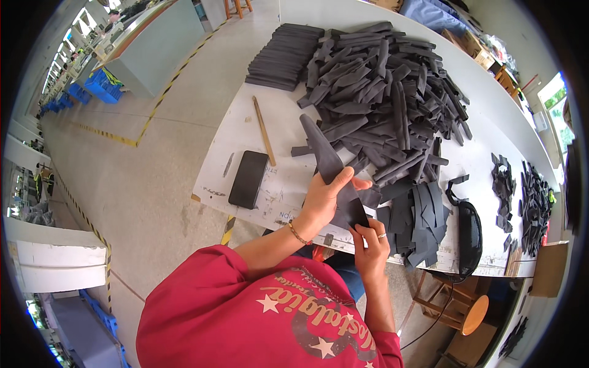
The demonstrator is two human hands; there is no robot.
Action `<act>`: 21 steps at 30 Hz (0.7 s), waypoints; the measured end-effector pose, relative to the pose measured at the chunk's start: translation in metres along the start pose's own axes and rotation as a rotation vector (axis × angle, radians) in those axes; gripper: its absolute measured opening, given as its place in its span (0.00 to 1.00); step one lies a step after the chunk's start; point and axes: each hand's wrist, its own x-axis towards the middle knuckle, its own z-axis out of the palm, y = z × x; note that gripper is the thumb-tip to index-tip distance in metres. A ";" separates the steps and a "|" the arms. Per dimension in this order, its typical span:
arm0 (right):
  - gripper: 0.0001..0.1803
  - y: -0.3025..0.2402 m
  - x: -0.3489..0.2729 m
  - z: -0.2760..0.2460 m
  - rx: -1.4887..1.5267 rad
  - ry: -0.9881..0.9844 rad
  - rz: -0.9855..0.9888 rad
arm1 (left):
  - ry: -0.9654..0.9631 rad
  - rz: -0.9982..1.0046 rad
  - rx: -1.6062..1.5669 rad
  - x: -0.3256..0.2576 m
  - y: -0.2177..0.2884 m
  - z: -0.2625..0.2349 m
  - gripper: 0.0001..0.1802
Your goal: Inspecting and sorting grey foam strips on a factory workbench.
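Observation:
A long dark grey fabric piece (pixel 323 150) slants up and away over the table's front edge. My left hand (pixel 325 199) is closed around its middle, thumb lying along the top. Down at the near end, my right hand (pixel 372 248) pinches the cloth between thumb and fingers. Just beyond the hands rises a big loose heap of similar dark strips (pixel 380 92). Flat dark cut pieces (pixel 423 218) lie overlapped to the right of my right hand. A neat stack of folded strips (pixel 283 58) sits at the far left of the heap.
On the white table (pixel 215 147) lie a black phone (pixel 248 179) and a thin wooden stick (pixel 264 130). A glossy black object with a cord (pixel 470 236) stands at the right edge, near more dark piles (pixel 535 208). Below is a wooden stool (pixel 473 314).

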 end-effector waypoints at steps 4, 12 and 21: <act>0.09 0.010 -0.010 0.013 0.008 0.074 -0.017 | -0.006 0.037 -0.006 -0.007 -0.006 0.007 0.19; 0.09 0.010 0.001 0.033 0.072 0.111 -0.075 | -0.011 0.036 -0.017 -0.017 -0.009 0.007 0.21; 0.09 -0.001 0.022 0.038 0.171 0.046 -0.024 | 0.004 0.003 -0.098 -0.022 -0.015 -0.005 0.19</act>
